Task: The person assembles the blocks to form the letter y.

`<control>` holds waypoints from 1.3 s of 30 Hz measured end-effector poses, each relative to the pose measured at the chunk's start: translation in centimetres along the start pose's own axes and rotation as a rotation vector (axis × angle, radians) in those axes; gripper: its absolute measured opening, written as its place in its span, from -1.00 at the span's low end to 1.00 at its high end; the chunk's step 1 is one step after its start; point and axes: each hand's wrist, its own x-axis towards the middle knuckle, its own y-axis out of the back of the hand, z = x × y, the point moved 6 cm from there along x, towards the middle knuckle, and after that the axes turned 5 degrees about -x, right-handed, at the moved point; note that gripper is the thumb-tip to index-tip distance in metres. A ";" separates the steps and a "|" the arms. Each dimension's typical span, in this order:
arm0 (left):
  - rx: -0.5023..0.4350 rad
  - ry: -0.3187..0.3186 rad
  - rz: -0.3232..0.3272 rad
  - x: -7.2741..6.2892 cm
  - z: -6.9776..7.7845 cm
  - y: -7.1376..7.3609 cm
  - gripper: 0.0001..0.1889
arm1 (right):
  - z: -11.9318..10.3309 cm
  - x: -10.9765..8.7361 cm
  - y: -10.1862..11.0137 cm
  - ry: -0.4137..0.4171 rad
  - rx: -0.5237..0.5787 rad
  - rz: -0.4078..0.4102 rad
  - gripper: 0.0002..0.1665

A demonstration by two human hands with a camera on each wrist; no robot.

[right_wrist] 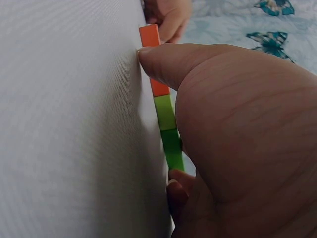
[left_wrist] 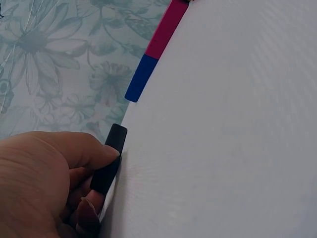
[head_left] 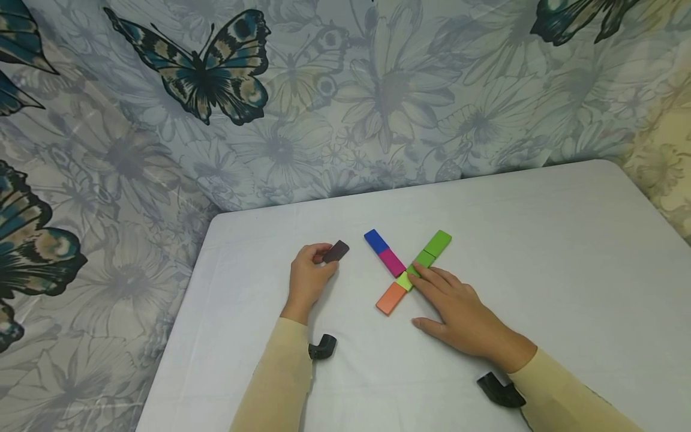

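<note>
My left hand (head_left: pixel 309 277) pinches a small dark brown rectangular block (head_left: pixel 337 251) between thumb and fingers, left of the other blocks; the left wrist view shows it tilted. Fingertips of my right hand (head_left: pixel 465 311) rest on a green block in a slanting row, the thumb spread apart. That row runs from a green block (head_left: pixel 438 242) at the far end, through more green and a lime block (head_left: pixel 404 281), to an orange block (head_left: pixel 391 298) nearest me. A magenta block (head_left: pixel 392 263) and a blue block (head_left: pixel 376 241) form an arm branching off to the upper left. My fingers partly cover the row's middle.
A white-covered table (head_left: pixel 540 240) lies under everything, its far edge close to a floral cloth backdrop (head_left: pixel 388 90) with butterflies. Black curved pieces (head_left: pixel 324 348) sit at both wrists.
</note>
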 end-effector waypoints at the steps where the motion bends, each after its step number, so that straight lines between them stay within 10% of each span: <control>1: 0.001 0.002 -0.002 0.0 0.0 0.0 -0.60 | 0.0 0.0 0.0 0.000 -0.001 0.000 0.00; 39: -0.143 -0.024 -0.078 -0.9 0.8 -0.3 -0.58 | 0.3 -0.2 -0.4 -0.020 0.003 0.000 0.02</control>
